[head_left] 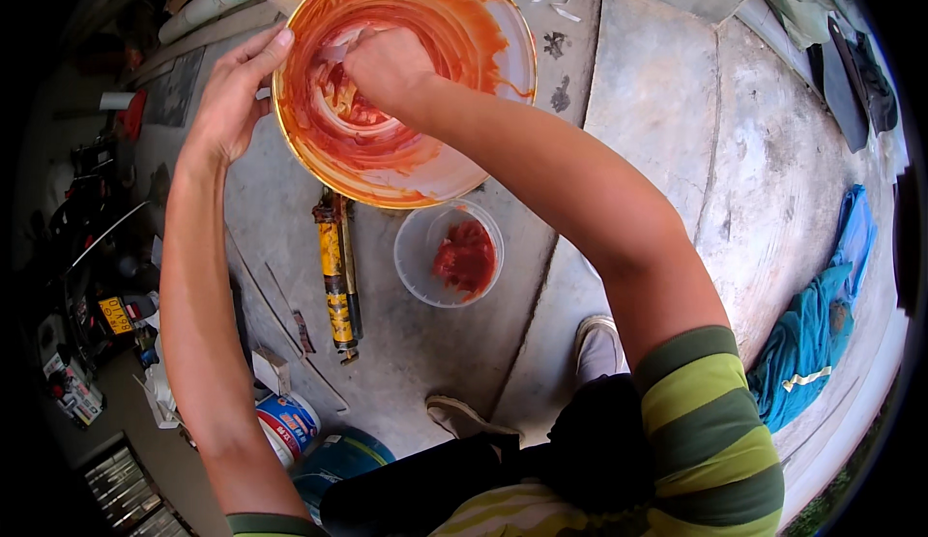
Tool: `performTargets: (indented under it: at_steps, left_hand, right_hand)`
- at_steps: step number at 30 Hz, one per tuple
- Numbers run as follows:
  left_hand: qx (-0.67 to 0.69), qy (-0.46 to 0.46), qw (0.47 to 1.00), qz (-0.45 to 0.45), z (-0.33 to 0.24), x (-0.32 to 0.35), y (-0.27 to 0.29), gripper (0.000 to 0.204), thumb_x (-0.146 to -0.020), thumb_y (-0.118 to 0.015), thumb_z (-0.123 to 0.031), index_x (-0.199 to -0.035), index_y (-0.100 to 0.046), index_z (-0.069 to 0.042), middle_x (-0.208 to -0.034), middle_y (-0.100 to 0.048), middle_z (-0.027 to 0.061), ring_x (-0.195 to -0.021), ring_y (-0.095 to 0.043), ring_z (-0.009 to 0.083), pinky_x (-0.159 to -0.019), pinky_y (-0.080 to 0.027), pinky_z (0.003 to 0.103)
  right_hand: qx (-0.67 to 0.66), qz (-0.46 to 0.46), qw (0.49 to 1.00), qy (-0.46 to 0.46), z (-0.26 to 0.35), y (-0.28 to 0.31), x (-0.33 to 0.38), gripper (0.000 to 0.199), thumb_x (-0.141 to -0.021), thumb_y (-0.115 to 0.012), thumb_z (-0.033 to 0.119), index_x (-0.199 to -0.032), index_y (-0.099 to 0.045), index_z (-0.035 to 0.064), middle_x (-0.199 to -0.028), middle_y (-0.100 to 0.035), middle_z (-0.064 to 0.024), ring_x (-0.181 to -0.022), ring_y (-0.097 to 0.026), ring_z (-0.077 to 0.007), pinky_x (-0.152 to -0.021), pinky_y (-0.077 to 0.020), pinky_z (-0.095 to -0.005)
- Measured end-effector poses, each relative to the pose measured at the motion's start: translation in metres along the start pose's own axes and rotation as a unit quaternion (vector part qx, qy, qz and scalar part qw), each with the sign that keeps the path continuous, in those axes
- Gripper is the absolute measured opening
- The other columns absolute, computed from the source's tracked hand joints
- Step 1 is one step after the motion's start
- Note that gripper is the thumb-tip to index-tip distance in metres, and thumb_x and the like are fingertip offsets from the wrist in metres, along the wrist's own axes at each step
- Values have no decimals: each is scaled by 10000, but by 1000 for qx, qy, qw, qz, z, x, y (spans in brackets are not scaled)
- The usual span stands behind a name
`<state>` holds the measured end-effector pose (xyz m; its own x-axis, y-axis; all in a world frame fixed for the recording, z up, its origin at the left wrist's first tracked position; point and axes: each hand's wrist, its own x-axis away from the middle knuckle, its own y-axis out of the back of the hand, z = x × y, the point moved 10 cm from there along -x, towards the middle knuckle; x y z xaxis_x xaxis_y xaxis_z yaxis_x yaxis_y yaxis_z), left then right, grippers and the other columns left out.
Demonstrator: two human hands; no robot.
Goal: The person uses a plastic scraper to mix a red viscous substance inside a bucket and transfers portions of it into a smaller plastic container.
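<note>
A large white bucket (512,34) with a yellowish rim is tilted toward me, its inner wall smeared with orange-red grease (358,141). My left hand (239,87) grips the bucket's left rim, thumb at the edge. Deep inside the bucket, my right hand (389,63) is closed, with a pale edge showing by its fingers; what it holds is mostly hidden. Below the bucket, a clear plastic tub (411,271) stands on the floor with a lump of red grease (466,257) in it. Left of the tub lies a yellow-and-black grease gun (334,281).
Concrete floor (648,102) surrounds the bucket. Blue-green cloth (797,353) lies at the right. A white printed pail (288,423) and a teal bucket (338,460) stand at the lower left. A motorbike part with a yellow plate (116,315) is farther left. My shoes (469,416) are below the tub.
</note>
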<state>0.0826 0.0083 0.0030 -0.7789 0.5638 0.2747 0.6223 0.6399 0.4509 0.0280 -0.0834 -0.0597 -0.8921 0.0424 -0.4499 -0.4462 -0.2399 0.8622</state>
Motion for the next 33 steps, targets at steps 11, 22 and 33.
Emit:
performTargets:
  at_steps: [11, 22, 33]
  left_hand:
    - [38, 32, 998, -25, 26, 8, 35, 470, -985, -580, -395, -1318, -581, -64, -1177, -655, 21, -1076, -607, 135, -934, -497, 357]
    - [45, -12, 999, -22, 27, 13, 29, 577, -945, -641, -408, -1394, -538, -60, -1194, -641, 37, -1071, -583, 139, -866, -491, 359]
    - [36, -13, 998, -42, 31, 21, 28, 584, -931, -660, -406, -1393, -544, -68, -1225, -642, 40, -1059, -587, 120, -829, -501, 313]
  right_hand:
    - [23, 185, 973, 137, 23, -40, 34, 179, -857, -602, 157, -927, -756, 96, -925, -737, -98, -883, -717, -244, -710, -564, -377]
    - [26, 181, 983, -18, 13, -44, 26, 181, -838, -605, 93, -958, -736, 57, -1004, -695, -165, -835, -718, -262, -653, -586, -367]
    - [-94, 186, 977, -42, 10, -31, 34, 171, -851, -576, 99, -925, -724, 58, -940, -710, -158, -854, -709, -312, -744, -573, -420]
